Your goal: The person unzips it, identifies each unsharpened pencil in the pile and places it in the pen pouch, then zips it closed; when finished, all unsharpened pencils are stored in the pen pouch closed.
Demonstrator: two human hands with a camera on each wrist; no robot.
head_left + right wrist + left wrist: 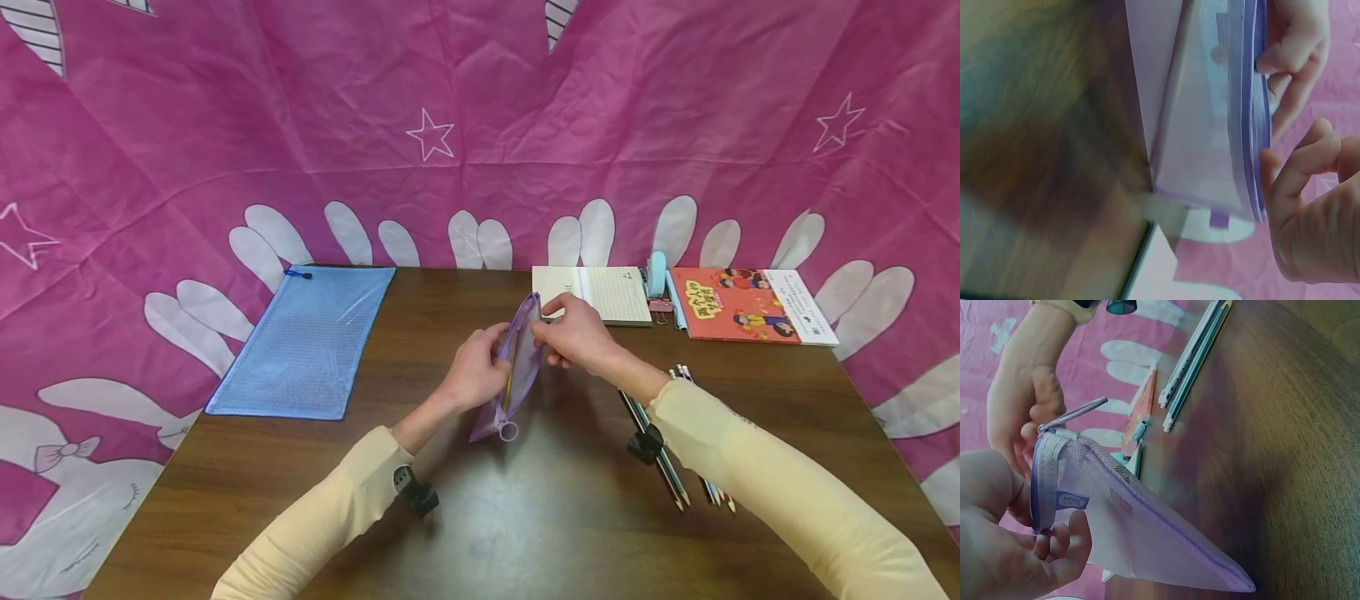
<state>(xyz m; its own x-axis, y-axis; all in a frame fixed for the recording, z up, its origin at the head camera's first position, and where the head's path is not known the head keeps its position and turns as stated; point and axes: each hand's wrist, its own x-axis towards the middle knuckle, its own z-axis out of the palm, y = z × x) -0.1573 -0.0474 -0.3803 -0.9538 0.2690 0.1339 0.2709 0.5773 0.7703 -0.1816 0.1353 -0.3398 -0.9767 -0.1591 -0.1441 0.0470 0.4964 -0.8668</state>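
A translucent purple zipper pouch point(527, 354) stands tilted above the table's middle, its mouth open upward. Inside lies a thin yellow pencil-like stick point(508, 390). My left hand point(478, 368) grips the near-left side of the mouth; in the left wrist view its thumb and fingers pinch the zipper edge beside a small purple tag point(1072, 500). My right hand point(576, 333) holds the far-right edge, thumb at the opening; the right wrist view has its fingertips point(1269, 164) at the purple zipper band. A ring pull point(508, 431) hangs at the pouch's near end.
Several pencils point(663, 467) lie under and beside the right forearm. A blue mesh zipper bag point(303, 350) lies at left. Along the back right are a notepad point(615, 292), a light-blue stapler-like item point(656, 273) and an orange book point(738, 304). A pink curtain point(480, 100) hangs behind the table.
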